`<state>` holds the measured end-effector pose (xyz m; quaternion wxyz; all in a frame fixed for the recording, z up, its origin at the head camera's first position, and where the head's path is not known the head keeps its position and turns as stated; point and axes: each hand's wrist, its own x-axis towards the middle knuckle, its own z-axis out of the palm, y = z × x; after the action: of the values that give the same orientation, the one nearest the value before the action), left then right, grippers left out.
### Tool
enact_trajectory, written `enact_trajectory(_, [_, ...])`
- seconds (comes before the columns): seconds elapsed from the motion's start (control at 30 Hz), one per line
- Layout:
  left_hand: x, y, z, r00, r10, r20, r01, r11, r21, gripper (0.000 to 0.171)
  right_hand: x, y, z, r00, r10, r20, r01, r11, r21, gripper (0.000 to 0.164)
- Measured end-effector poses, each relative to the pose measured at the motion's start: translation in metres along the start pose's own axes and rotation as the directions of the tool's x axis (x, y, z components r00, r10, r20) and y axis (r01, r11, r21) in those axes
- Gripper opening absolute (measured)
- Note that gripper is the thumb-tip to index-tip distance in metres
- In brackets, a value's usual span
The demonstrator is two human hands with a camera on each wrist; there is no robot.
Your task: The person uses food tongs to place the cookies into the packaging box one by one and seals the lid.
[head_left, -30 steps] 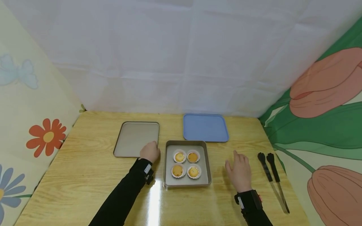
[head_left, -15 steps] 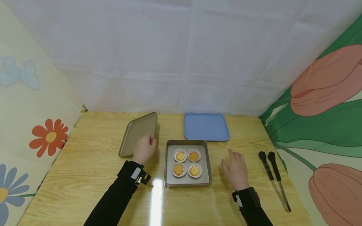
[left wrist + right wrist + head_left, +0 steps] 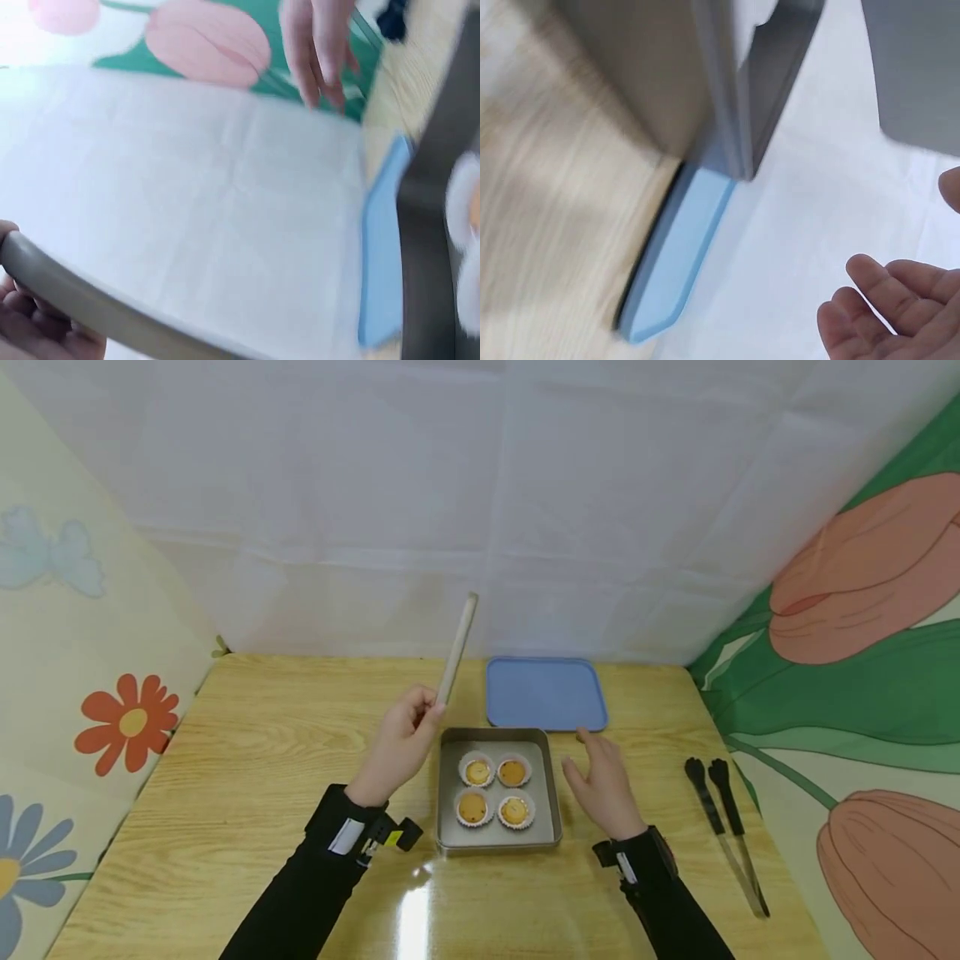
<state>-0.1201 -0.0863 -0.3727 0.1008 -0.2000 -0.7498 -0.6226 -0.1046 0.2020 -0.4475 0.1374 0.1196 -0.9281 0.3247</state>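
Note:
My left hand [image 3: 399,745] grips a flat square metal lid [image 3: 457,650] by its edge. The lid is raised off the table and seen nearly edge-on in the head view; its curved rim [image 3: 97,300] crosses the lower left of the left wrist view. Below and right of that hand sits a square metal baking pan [image 3: 553,814], holding several small muffins [image 3: 472,807] in white paper cups. Beside the pan's right wall hovers my right hand [image 3: 606,789], fingers relaxed and holding nothing. In the right wrist view, the lid's grey face [image 3: 919,75] shows at the top right.
Behind the pan lies a blue tray [image 3: 547,695], close to its far wall. Tongs [image 3: 731,831] with black tips rest at the right side of the wooden table [image 3: 225,793]. A white cloth [image 3: 360,510] hangs along the back edge, with printed panels at both sides.
My left hand has lifted the metal lid from the table's left side, tipped it on edge and brought it right toward the pan. The right hand has moved a little left and farther forward.

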Motion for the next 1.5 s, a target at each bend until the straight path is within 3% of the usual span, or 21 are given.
enact_trajectory(0.1, [-0.002, 0.014, 0.009, 0.995, 0.018, 0.093, -0.005, 0.991, -0.134, 0.011, 0.009, -0.009, 0.001, 0.999, 0.003, 0.048, -0.009, 0.992, 0.127, 0.052])
enact_trajectory(0.2, [-0.005, 0.022, 0.019, 0.985, 0.012, 0.173, 0.030, 0.971, -0.239, 0.013, 0.017, -0.017, 0.002, 0.993, 0.030, 0.114, -0.067, 0.938, 0.340, 0.052])
enact_trajectory(0.23, [-0.006, 0.024, 0.022, 0.980, 0.014, 0.196, 0.040, 0.963, -0.267, 0.014, 0.019, -0.020, 0.003, 0.989, 0.048, 0.140, -0.104, 0.898, 0.428, 0.052])
enact_trajectory(0.3, [-0.008, 0.025, 0.027, 0.971, 0.023, 0.238, 0.056, 0.946, -0.320, 0.018, 0.022, -0.023, 0.004, 0.976, 0.103, 0.191, -0.199, 0.777, 0.597, 0.053])
enact_trajectory(0.4, [-0.010, 0.024, 0.033, 0.961, 0.049, 0.273, 0.060, 0.924, -0.377, 0.028, 0.026, -0.027, 0.006, 0.948, 0.179, 0.262, -0.317, 0.513, 0.798, 0.038])
enact_trajectory(0.43, [-0.011, 0.024, 0.034, 0.959, 0.052, 0.277, 0.063, 0.918, -0.390, 0.031, 0.027, -0.028, 0.006, 0.941, 0.201, 0.274, -0.337, 0.444, 0.830, 0.032])
enact_trajectory(0.47, [-0.012, 0.023, 0.035, 0.959, 0.054, 0.277, 0.064, 0.915, -0.399, 0.034, 0.027, -0.028, 0.006, 0.935, 0.207, 0.287, -0.348, 0.401, 0.847, 0.030])
enact_trajectory(0.53, [-0.012, 0.020, 0.036, 0.961, 0.048, 0.272, 0.072, 0.907, -0.414, 0.036, 0.027, -0.028, 0.005, 0.934, 0.207, 0.292, -0.350, 0.360, 0.865, 0.027])
enact_trajectory(0.6, [-0.013, 0.016, 0.035, 0.962, 0.027, 0.271, 0.095, 0.899, -0.428, 0.033, 0.026, -0.026, 0.004, 0.940, 0.212, 0.268, -0.334, 0.398, 0.855, 0.036])
enact_trajectory(0.77, [-0.015, 0.004, 0.027, 0.950, -0.047, 0.308, 0.181, 0.887, -0.425, 0.023, 0.020, -0.020, -0.001, 0.959, 0.250, 0.133, -0.255, 0.558, 0.790, 0.049])
enact_trajectory(0.9, [-0.020, -0.008, 0.020, 0.933, -0.092, 0.348, 0.241, 0.878, -0.414, 0.048, 0.016, -0.021, -0.006, 0.960, 0.273, 0.069, -0.243, 0.679, 0.693, 0.053])
enact_trajectory(1.0, [-0.025, -0.018, 0.016, 0.930, -0.135, 0.343, 0.266, 0.891, -0.369, 0.057, 0.014, -0.030, -0.012, 0.964, 0.261, 0.041, -0.227, 0.737, 0.636, 0.053])
enact_trajectory(1.1, [-0.032, -0.023, 0.017, 0.935, -0.198, 0.295, 0.286, 0.912, -0.294, 0.054, 0.010, -0.041, -0.015, 0.973, 0.230, 0.012, -0.192, 0.781, 0.594, 0.053])
enact_trajectory(1.23, [-0.038, -0.020, 0.022, 0.952, -0.272, 0.139, 0.291, 0.946, -0.144, 0.046, 0.005, -0.045, -0.006, 0.970, 0.245, 0.008, -0.211, 0.819, 0.533, 0.058])
enact_trajectory(1.37, [-0.045, -0.029, 0.031, 0.960, -0.281, -0.012, 0.281, 0.960, 0.004, 0.038, -0.001, -0.036, 0.011, 0.957, 0.287, 0.038, -0.272, 0.846, 0.459, 0.067])
enact_trajectory(1.5, [-0.055, -0.051, 0.037, 0.959, -0.268, -0.091, 0.275, 0.958, 0.078, 0.033, -0.005, -0.027, 0.023, 0.954, 0.292, 0.065, -0.291, 0.859, 0.422, 0.069])
